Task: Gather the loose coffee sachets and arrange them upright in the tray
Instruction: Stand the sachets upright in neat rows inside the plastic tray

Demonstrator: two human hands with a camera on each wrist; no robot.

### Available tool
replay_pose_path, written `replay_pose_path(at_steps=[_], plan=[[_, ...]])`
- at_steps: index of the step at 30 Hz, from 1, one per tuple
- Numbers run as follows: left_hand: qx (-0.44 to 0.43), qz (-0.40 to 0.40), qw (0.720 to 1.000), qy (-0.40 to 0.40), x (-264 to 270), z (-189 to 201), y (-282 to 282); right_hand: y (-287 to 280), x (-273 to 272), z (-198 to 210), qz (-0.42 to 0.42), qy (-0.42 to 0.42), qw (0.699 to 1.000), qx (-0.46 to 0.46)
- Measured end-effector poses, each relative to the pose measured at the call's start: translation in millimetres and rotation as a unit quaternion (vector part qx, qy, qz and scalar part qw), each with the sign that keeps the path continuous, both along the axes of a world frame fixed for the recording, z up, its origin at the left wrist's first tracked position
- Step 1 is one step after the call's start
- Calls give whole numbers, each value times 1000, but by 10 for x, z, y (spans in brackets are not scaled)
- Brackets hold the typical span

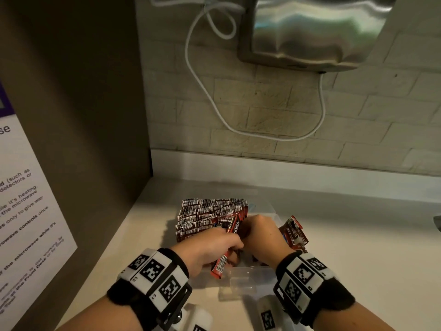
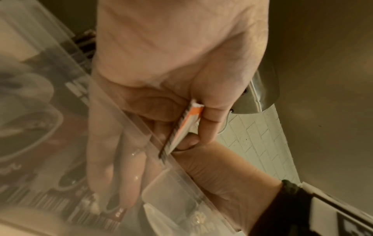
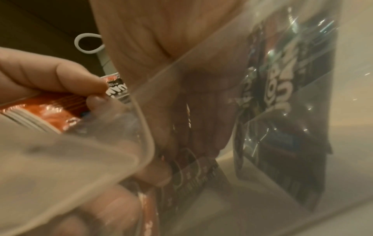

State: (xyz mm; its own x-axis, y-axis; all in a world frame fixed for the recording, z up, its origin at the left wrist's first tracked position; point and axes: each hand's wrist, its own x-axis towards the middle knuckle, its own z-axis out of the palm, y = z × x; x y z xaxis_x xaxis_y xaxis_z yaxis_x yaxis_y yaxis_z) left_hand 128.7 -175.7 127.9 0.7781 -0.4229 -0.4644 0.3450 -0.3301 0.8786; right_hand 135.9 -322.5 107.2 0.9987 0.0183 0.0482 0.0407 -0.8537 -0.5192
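Both hands work inside a clear plastic tray [image 1: 241, 274] that stands on a pale desk [image 1: 358, 259], in the corner below a steel wall-mounted appliance [image 1: 317, 32] with a white cable [image 1: 198, 75].

Left hand [image 1: 210, 247]: at the tray's near-left part. Its grip is narrow, thumb and forefinger pinching a small bundle of red coffee sachets [image 1: 220, 265] by the long edge; the bundle is tilted, its barcode end pointing over the tray's near wall. In the left wrist view the remaining fingers [image 2: 113, 159] extend straight down behind the clear wall.

Right hand [image 1: 260, 237]: at the tray's middle, just right of the left hand, knuckles up. Its grip reaches down among the sachets; in the right wrist view the fingertips [image 3: 161, 175] appear to press against packets on the tray floor, but the blur does not show whether they enclose anything.

Packed sachets [image 1: 210, 216]: a dense upright block fills the tray's far-left part, barcode ends up. Loose sachets [image 1: 294, 234]: a few lie flat just beyond the tray's right wall.

Step in hand, as judged: seating a gathered bundle beside the packed block, with most of the task apparently done. The next move calls for turning the bundle upright, sliding it against the block while the right hand holds a gap, then collecting the sachets right of the tray.
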Motion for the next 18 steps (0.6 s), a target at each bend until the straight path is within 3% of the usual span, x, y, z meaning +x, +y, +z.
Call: replay_pose_path(at_steps=[13,18], plan=[[7,-14,1000,-10,-39,62,-16,-38,-17,25,12,3,1000,-17],[4,-9,1000,-8,-44,95,-11,-43,-42,135,8,-16,997,-70]])
